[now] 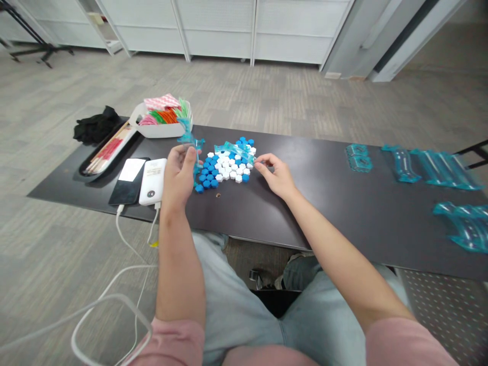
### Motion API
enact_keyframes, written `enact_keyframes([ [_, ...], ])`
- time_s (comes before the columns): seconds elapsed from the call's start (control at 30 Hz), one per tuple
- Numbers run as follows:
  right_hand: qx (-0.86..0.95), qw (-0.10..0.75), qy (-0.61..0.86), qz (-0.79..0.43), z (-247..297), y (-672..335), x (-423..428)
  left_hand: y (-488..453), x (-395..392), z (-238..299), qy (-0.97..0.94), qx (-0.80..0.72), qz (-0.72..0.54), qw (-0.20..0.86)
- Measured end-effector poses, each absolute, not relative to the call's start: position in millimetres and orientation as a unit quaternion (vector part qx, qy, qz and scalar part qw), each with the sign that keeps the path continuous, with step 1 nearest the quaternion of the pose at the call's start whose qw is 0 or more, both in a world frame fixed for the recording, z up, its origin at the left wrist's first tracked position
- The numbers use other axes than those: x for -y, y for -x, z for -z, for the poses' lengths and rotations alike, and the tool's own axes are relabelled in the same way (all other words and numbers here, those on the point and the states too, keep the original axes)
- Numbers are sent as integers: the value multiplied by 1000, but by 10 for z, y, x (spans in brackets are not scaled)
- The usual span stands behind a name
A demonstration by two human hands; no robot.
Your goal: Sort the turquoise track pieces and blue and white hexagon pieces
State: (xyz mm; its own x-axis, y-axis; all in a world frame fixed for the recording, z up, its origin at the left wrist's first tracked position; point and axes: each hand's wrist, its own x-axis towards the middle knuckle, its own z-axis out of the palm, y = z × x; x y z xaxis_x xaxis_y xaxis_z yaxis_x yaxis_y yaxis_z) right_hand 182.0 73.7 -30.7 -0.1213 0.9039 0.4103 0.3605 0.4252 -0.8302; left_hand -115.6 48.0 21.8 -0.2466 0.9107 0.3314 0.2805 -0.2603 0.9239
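Observation:
My left hand [179, 173] is closed, thumb against fingers, around a translucent blue plastic piece [186, 133] that sticks up above it. Pinched at its right end by my right hand [276, 175] is a second translucent blue plastic piece [233, 149], which stretches over a pile of small hexagonal tiles. Blue hexagonal tiles [208, 178] lie mostly on the pile's left side, and white hexagonal tiles [227, 169] fill its middle. Part of the left-hand piece is hidden behind my fingers.
A dark table [324, 203] carries everything. At left are a black phone [127, 190], a white power bank [152, 183] with cables, a tray of sticks [110, 152], a white basket [162, 131] and black cloth [95, 127]. Translucent blue pieces [446, 170] lie at right.

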Motion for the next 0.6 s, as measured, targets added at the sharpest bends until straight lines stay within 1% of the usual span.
enact_keyframes([
  [0.07, 666, 503, 452, -315, 338, -1822, -759, 1080, -517, -191, -546, -544, -576, 273],
  [0.27, 603, 529, 437, -407, 387, -1849, -831, 785, -662, -35, -619, -558, -509, 217],
  [0.43, 589, 545, 421, -422, 349, -1887, -835, 638, -782, 26, -638, -541, -520, 172],
  [0.6, 585, 551, 407, -435, 322, -1888, -809, 585, -819, 11, -637, -542, -519, 179],
])
